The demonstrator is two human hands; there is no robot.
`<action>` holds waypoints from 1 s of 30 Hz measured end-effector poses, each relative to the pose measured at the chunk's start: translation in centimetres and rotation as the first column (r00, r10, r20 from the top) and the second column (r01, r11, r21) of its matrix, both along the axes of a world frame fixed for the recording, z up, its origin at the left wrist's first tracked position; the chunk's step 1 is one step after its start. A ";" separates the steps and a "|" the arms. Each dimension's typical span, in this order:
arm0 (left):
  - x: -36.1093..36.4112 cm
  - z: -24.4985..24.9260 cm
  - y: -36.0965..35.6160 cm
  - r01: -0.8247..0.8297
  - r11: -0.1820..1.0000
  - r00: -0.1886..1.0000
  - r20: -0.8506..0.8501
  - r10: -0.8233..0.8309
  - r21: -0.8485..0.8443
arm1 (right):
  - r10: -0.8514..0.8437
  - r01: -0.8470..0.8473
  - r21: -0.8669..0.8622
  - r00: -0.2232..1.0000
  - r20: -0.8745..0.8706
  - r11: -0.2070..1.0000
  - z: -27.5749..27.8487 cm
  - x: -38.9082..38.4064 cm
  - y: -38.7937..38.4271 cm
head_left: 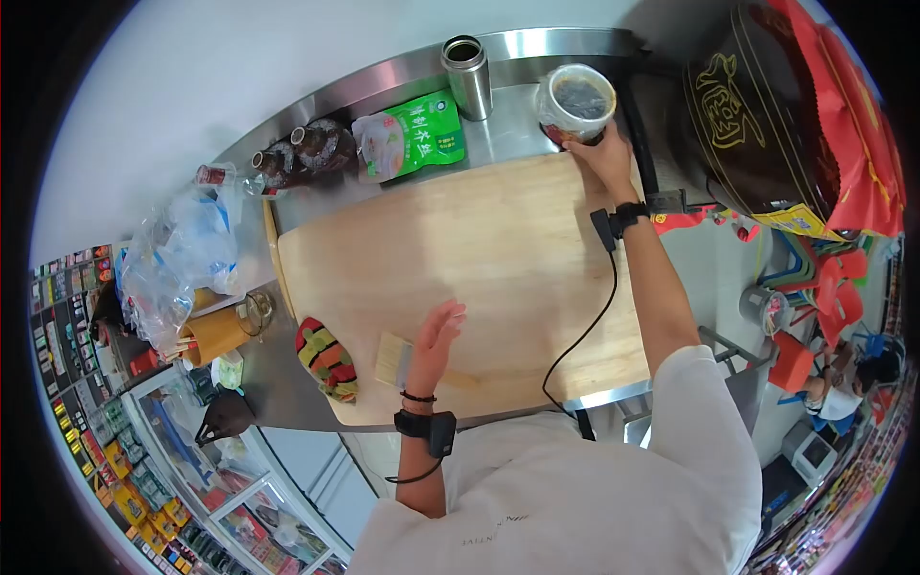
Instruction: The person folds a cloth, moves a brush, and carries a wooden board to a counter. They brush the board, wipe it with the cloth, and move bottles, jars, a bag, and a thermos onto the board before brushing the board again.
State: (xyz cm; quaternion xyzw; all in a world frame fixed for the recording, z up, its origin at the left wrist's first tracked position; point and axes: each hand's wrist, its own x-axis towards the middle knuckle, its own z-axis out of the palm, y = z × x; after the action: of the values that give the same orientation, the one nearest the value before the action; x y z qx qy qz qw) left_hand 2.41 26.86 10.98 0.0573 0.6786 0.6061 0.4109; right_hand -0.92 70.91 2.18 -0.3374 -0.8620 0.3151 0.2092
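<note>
Right hand (602, 158) is stretched out to the far right corner of the board (498, 259), fingertips against the near lower wall of the tub (576, 99). The palm side is hidden, so I cannot tell whether the fingers clasp it or only touch it. The tub stands upright just off the board's far edge, on the steel worktop (513, 134). It lies straight ahead of the right arm and well apart from the left hand, so the right hand is much the nearer.

Left hand (436, 335) is flat and spread, fingers apart, holding nothing. It hovers at the board's near edge, just beside the brush (391, 361); contact is unclear. The brush lies flat, its long axis roughly along the near edge with the bristles to the left.

Materials:
- The tub is a clear thin plastic cylinder, open-topped, with dark contents.
- The board is pale smooth wood, large, with rounded corners.
- The brush has pale bristles and a wooden handle.
- The worktop is brushed steel with a raised back rim.

Along the far edge stand a steel flask (467, 75), a glossy green pouch (412, 136) and dark glass bottles (307, 151). A striped knitted cloth (326, 356) sits at the board's near left corner. Crumpled clear bags (182, 254) lie at the left end. A black cable (585, 326) runs from the right wrist band across the board.
</note>
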 end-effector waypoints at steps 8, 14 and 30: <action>0.6 -0.2 0.2 -0.007 0.996 0.998 0.056 0.012 -0.088 | -0.064 0.067 0.057 0.997 -0.047 0.996 -1.3 -4.6 -1.6; 0.3 -0.3 0.2 -0.014 0.995 0.995 0.093 0.023 -0.096 | -0.172 0.172 0.013 0.985 0.023 0.985 -0.4 -6.4 -4.1; 1.7 -0.3 -3.8 0.006 0.996 0.999 -0.051 -0.011 -0.094 | -0.189 0.222 0.259 0.971 -0.146 0.940 -3.3 -5.8 -6.5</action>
State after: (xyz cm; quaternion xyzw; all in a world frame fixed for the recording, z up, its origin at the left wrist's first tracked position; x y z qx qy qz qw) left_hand 4.08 23.06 10.72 0.0564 0.7163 0.5704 0.3980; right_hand -6.72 64.39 -1.07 -0.3742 -0.8431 0.1890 0.3367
